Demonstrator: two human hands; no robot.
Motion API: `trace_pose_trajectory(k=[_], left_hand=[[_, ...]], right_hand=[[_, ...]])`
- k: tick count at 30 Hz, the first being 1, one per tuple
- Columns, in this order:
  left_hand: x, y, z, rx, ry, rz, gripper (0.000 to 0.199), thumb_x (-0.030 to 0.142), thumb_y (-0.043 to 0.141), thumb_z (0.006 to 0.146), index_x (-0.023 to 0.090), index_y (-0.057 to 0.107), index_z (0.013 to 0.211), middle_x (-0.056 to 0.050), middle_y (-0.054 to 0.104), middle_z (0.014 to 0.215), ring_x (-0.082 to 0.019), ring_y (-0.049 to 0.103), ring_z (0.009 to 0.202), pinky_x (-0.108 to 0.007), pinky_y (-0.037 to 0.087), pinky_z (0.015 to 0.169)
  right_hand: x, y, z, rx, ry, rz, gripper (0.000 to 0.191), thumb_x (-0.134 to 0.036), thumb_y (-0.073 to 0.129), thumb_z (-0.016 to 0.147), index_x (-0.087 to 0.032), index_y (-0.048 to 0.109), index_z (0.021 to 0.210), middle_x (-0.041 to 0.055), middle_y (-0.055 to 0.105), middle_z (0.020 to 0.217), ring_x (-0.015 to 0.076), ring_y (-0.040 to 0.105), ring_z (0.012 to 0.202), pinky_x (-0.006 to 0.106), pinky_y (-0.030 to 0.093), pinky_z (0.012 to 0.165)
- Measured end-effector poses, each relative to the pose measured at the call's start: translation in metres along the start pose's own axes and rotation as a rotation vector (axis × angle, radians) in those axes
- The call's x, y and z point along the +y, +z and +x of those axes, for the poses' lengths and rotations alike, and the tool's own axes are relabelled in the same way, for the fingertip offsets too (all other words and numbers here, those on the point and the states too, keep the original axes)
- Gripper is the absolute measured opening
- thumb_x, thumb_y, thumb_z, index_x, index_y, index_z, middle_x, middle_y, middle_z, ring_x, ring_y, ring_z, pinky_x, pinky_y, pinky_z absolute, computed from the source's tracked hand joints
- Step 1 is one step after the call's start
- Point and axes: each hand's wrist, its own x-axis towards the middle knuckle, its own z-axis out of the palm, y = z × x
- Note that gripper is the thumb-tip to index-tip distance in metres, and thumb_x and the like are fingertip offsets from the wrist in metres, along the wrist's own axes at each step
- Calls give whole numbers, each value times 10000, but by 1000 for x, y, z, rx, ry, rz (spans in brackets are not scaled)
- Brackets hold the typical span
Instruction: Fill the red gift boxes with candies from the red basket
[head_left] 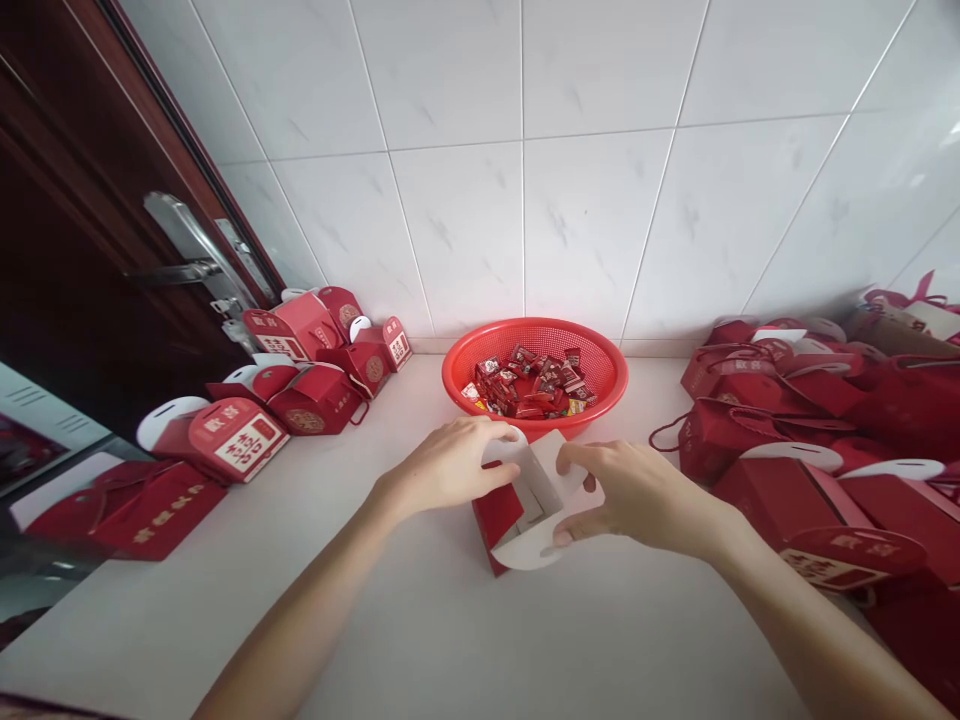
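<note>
A small red paper candy box (501, 508) with a white inside stands on the white table before me, its top flaps spread apart. Looking down into it, I see a pale interior and no candy in the part that shows. My left hand (454, 462) is curled over the box's left and far edge, thumb toward the opening. On the other side my right hand (637, 495) holds the white right flap between thumb and fingers. Just behind the box sits a red plastic basket (452, 378) with wrapped candies (529, 385) inside.
Several folded red boxes (311, 400) line the left side of the table (405, 640). More red boxes (810, 500) crowd the right side. A tiled wall (585, 220) rises behind. At the left is a dark door with a metal handle (187, 270).
</note>
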Motion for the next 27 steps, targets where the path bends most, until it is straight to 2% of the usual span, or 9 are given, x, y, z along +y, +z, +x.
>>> trace_pose_trajectory(k=[5,8,10,14,17,20,23,27], left_hand=[[-9,-20,-8,-190,-7,-80,594,276,590,824,233,562,1416,-29,607,1439,-264,600,1270,-310,489,1009],[-24,-33,-11,-382,44,-199,836,292,693,752,251,405,1535,-44,579,1466,-269,613,1240,-302,506,978],[-37,-38,-10,-495,87,-264,1027,340,786,685,268,292,1584,-50,516,1524,-272,580,1273,-303,484,1011],[-52,-34,-4,-535,67,-275,1225,427,871,587,286,199,1601,-63,321,1641,-310,442,1391,-325,424,1074],[-51,-28,0,-533,28,-268,1239,411,880,562,285,185,1580,-81,456,1537,-311,528,1290,-339,467,1002],[-50,-24,3,-530,-55,-240,1121,386,880,548,269,269,1482,-66,597,1324,-284,637,1089,-349,507,903],[-56,-20,8,-535,-80,-297,1012,398,894,516,258,336,1349,-62,586,1282,-291,645,1083,-352,516,878],[-66,-15,14,-546,-67,-397,953,435,885,521,265,350,1291,-57,597,1244,-300,641,1096,-355,520,854]], right_hand=[[-4,1,-2,-35,13,-60,556,-627,797,721,-246,607,1078,44,711,891,255,659,764,277,357,604],[-5,2,-2,-57,16,-64,572,-594,802,729,-252,597,1140,48,704,909,266,664,805,278,367,624],[-4,3,-2,-76,29,-70,605,-594,786,743,-250,585,1199,59,701,920,277,662,825,283,372,631],[-2,5,0,-86,54,-83,700,-642,734,767,-221,557,1297,70,691,877,289,647,797,300,371,626],[-1,6,2,-83,60,-86,736,-637,718,784,-211,535,1356,59,680,839,277,634,760,306,371,628],[0,4,4,-97,68,-71,751,-621,715,794,-218,516,1396,54,675,825,276,634,767,307,376,641],[2,3,6,-108,72,-56,748,-621,714,792,-221,520,1394,60,682,837,282,640,788,309,385,656],[7,1,8,-89,79,-55,774,-636,705,795,-211,513,1412,85,705,938,291,651,837,319,398,669]])
